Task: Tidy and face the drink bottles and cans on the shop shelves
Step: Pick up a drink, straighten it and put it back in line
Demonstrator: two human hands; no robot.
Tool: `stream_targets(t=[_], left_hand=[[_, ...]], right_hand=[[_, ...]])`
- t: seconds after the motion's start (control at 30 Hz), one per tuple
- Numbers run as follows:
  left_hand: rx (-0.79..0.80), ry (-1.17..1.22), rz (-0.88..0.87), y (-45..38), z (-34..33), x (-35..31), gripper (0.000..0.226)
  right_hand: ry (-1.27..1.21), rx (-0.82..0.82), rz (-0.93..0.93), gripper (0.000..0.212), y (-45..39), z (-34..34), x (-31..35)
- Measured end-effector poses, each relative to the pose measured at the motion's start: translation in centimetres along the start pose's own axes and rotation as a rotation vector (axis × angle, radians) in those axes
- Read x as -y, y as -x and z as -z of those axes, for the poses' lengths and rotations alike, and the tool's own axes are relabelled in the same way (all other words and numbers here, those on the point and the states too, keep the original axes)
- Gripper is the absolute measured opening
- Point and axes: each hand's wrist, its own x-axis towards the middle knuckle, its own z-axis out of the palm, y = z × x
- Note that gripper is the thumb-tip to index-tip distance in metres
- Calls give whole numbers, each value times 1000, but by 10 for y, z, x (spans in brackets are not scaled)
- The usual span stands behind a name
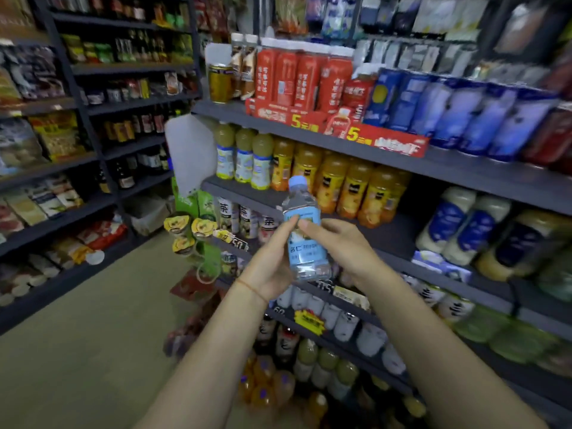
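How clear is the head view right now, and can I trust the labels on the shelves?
Head view: the blue-labelled water bottle, held between the left hand and right hand, is fairly sharp; wide-angle distortion bends the shelf edges; the right-side blue packs and the bottom bottles are smeared; lighting is dim and even; small label print is unreadable.

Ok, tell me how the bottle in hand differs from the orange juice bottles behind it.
The held water bottle is clear with a pale blue cap and label; the orange juice bottles are orange with yellow labels. The former is off the shelf in both hands, slightly tilted; the latter stand shelved in a row. Both look like plastic.
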Motion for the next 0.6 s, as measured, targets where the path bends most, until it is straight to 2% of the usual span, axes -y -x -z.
stream_targets(t=[0.13, 0.23, 0.27, 0.33, 0.47, 0.6], left_hand=[[30, -9, -72, 3, -103, 67, 61], [66, -6, -194, 3, -200, 131, 35], [82, -13, -225, 5, -235, 154, 33], [123, -41, -275, 9, -307, 202, 41], [170, -155, -331, 21, -448, 297, 50], [284, -276, -332, 32, -569, 373, 36]], right_hand=[[119, -164, 76, 27, 68, 102, -19], [185, -268, 183, 19, 138, 200, -33], [218, -288, 208, 24, 163, 233, -39], [329, -359, 269, 40, 213, 297, -51], [429, -586, 347, 28, 303, 419, -72], [414, -751, 369, 34, 384, 529, -87]])
